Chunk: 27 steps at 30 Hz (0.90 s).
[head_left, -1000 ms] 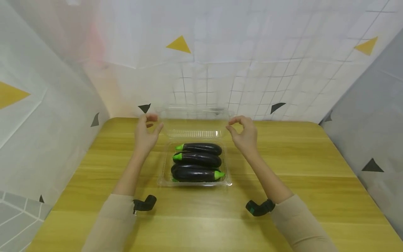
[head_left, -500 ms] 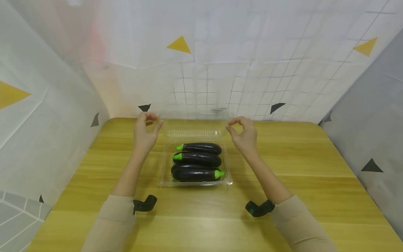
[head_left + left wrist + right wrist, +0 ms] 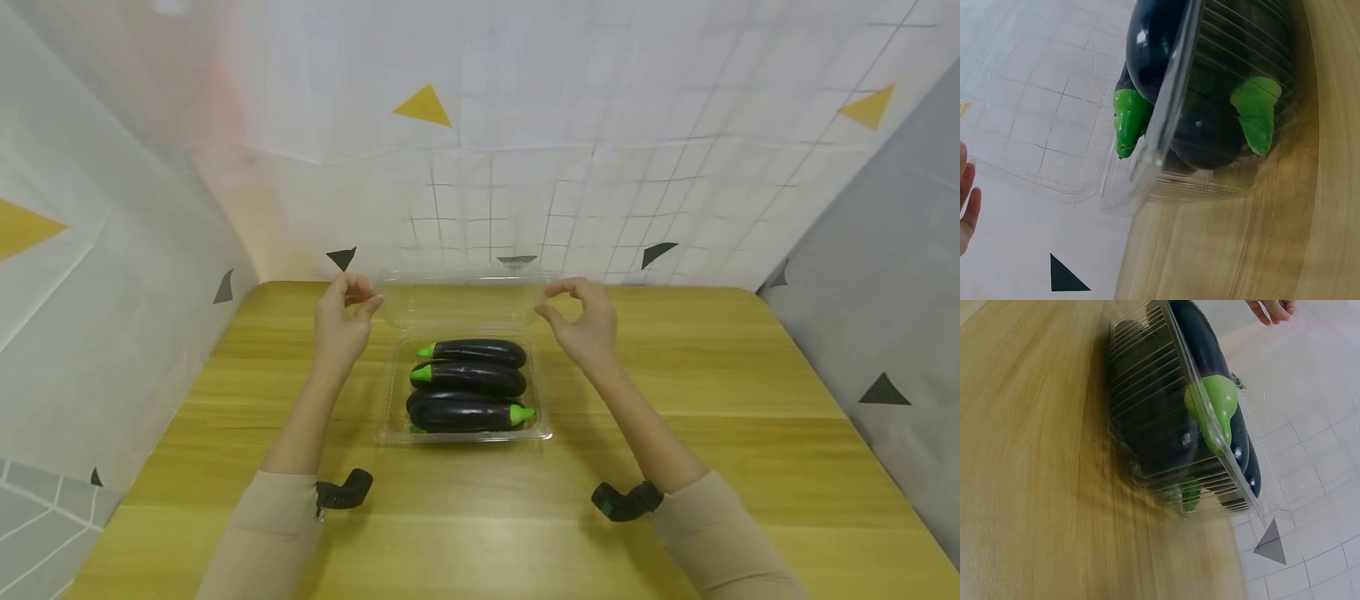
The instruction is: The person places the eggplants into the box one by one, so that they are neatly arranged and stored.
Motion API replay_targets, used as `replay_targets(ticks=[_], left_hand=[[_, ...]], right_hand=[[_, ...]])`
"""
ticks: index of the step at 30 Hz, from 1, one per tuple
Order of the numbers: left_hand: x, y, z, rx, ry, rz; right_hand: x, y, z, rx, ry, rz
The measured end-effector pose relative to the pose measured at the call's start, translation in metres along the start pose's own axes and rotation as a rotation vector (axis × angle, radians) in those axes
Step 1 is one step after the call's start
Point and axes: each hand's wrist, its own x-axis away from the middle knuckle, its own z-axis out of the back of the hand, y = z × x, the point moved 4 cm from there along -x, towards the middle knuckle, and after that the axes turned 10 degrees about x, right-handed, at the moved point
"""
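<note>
A clear plastic clamshell box (image 3: 386, 437) sits on the table with several dark purple eggplants (image 3: 471, 379) inside, their stem ends bright green. Its transparent lid (image 3: 465, 302) stands raised at the back, leaning away. My left hand (image 3: 341, 321) holds the lid's left edge between thumb and fingers. At the opposite edge, my right hand (image 3: 588, 325) does the same; exact contact is hard to see through the clear plastic. In the left wrist view, fingers (image 3: 969, 206) show beside the lid. The right wrist view shows ribbed box walls (image 3: 1147, 356) and another hand's fingertips at the top.
The wooden table (image 3: 480, 517) runs up to a white, grid-marked back sheet (image 3: 487, 192), with further sheets at both sides. Dark camera mounts (image 3: 345, 489) sit on both wrists, above beige sleeves (image 3: 270, 533).
The lid has tilted farther back, its top edge dropping lower in the head view. My left hand has shifted slightly left and down. The box and eggplants stay in place.
</note>
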Motion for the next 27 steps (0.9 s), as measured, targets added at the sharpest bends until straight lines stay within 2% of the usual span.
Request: replay_targets(ticks=[6, 10, 13, 21, 27], left_hand=[[0.001, -0.001, 0.001, -0.010, -0.002, 0.005], [0.002, -0.001, 0.001, -0.014, -0.002, 0.013], [0.002, -0.001, 0.002, -0.016, 0.005, 0.015], [0.005, -0.002, 0.004, -0.019, -0.017, 0.019], [0.006, 0.001, 0.004, 0.024, -0.044, -0.004]], right_hand=[[-0.002, -0.002, 0.007, -0.040, 0.054, 0.109], [-0.004, -0.008, 0.013, -0.032, 0.093, 0.204], [-0.005, -0.013, 0.016, -0.027, 0.115, 0.245], [-0.004, -0.021, 0.020, -0.065, 0.129, 0.266], [-0.003, -0.022, 0.021, -0.087, 0.150, 0.294]])
